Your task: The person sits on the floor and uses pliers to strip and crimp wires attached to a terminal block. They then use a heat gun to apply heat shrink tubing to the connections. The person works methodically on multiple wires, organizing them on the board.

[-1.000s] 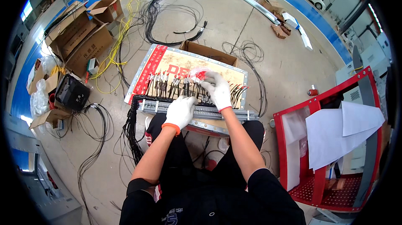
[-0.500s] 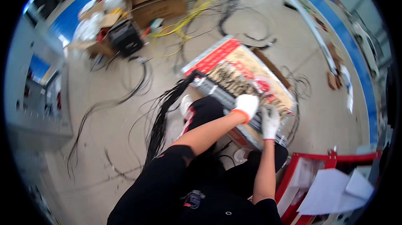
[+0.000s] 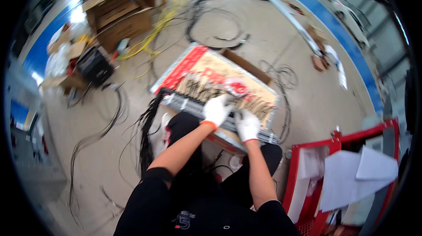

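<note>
A cardboard box (image 3: pixel 261 87) with a red print stands before my knees, its top covered by a row of short black wires (image 3: pixel 193 87) with fanned-out ends. Along its near side runs a long dark grey strip (image 3: pixel 184 104), from whose left end a thick bundle of black wires (image 3: pixel 147 137) hangs to the floor. My left hand (image 3: pixel 216 110), in a white glove with an orange cuff, is closed on black wires near the middle of the row. Just right of it, my right hand (image 3: pixel 247 125), also gloved, has its fingers curled on black wires at the strip. The fingertips are partly hidden.
Open cardboard boxes (image 3: pixel 125 27) stand at the far left, beside a black box-shaped device (image 3: pixel 94 66). Yellow cable (image 3: pixel 151 38) and black cable coils (image 3: pixel 191 27) lie on the floor beyond. A red metal frame (image 3: pixel 290 183) with white papers (image 3: pixel 351 179) stands close at my right.
The whole view has shifted, so the box and both hands appear farther left. My right hand has drawn slightly closer to the left one; both stay at the wire row.
</note>
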Available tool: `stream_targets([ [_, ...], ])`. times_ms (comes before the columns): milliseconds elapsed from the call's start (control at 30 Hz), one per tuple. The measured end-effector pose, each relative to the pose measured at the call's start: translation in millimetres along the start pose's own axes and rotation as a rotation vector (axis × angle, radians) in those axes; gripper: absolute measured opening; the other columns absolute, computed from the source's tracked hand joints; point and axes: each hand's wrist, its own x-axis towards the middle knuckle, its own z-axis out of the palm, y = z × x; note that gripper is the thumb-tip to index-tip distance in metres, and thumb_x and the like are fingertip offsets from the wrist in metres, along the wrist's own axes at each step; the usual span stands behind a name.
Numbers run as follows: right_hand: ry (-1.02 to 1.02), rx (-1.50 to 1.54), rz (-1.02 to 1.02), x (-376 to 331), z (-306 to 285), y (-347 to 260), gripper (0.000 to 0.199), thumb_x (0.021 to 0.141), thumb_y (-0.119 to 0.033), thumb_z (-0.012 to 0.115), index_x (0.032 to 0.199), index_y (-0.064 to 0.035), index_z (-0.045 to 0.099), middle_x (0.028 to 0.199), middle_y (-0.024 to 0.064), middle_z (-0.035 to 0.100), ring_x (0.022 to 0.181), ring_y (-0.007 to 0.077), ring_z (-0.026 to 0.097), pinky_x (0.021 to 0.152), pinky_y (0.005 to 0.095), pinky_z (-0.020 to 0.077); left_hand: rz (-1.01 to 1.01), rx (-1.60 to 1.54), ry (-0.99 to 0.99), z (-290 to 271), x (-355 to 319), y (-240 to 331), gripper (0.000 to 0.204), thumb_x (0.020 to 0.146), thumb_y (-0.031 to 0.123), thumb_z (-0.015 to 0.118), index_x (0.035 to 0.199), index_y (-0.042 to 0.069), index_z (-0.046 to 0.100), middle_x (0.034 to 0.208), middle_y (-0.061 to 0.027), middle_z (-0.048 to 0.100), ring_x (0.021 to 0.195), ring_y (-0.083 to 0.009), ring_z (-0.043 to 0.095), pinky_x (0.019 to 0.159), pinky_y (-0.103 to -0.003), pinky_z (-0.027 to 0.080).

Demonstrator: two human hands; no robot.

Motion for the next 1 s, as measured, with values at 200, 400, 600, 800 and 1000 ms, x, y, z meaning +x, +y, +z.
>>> stream_targets([
  [200,0.038,0.032,-0.007,4,-10,-15,0.019,0.084,-0.027,0.064,0.075,-0.0107,0.07,0.069,0.0169,0.067,0.063,0.0356,0.067,0.06,0.0481,0.0528,0.023,-0.448,0.095,4,18,-12,0.028,0.088,0.007,0.068,0.115,-0.001,0.067,0.093,-0.0102,0.073,0.087,-0.0168,0.07,0.081,-0.029,0.054],
  [400,0.02,0.041,0.017,-1,-12,-11,0.019,0.085,-0.027,0.065,0.077,-0.0101,0.07,0.069,0.016,0.067,0.065,0.0351,0.067,0.061,0.0463,0.0535,0.211,-0.163,-0.216,-27,37,19,0.027,0.088,0.008,0.067,0.115,0.006,0.069,0.102,-0.0134,0.073,0.097,-0.0206,0.07,0.086,-0.033,0.053],
  [600,0.016,0.038,0.03,-1,-12,-7,0.018,0.086,-0.026,0.063,0.079,-0.0107,0.07,0.071,0.0162,0.068,0.066,0.0354,0.068,0.062,0.0475,0.0534,0.087,-0.453,-0.153,-19,35,11,0.019,0.089,0.006,0.07,0.107,0.003,0.065,0.092,-0.0057,0.068,0.085,-0.0124,0.064,0.08,-0.027,0.051],
  [800,0.009,0.04,0.015,0,-8,-9,0.019,0.086,-0.026,0.064,0.081,-0.0098,0.071,0.071,0.0166,0.068,0.065,0.0357,0.068,0.061,0.048,0.0533,0.047,-0.595,0.161,14,35,-9,0.012,0.087,0.0,0.069,0.098,0.003,0.065,0.085,-0.0032,0.065,0.078,-0.0096,0.06,0.072,-0.026,0.05],
  [1000,0.19,0.097,0.006,-8,-19,-14,0.016,0.085,-0.023,0.066,0.079,-0.0096,0.071,0.073,0.0152,0.068,0.07,0.0339,0.068,0.064,0.046,0.0536,-0.018,-0.321,-0.219,-27,10,4,0.056,0.087,-0.001,0.067,0.139,0.005,0.048,0.117,-0.0148,0.07,0.103,-0.0194,0.068,0.089,-0.033,0.054],
])
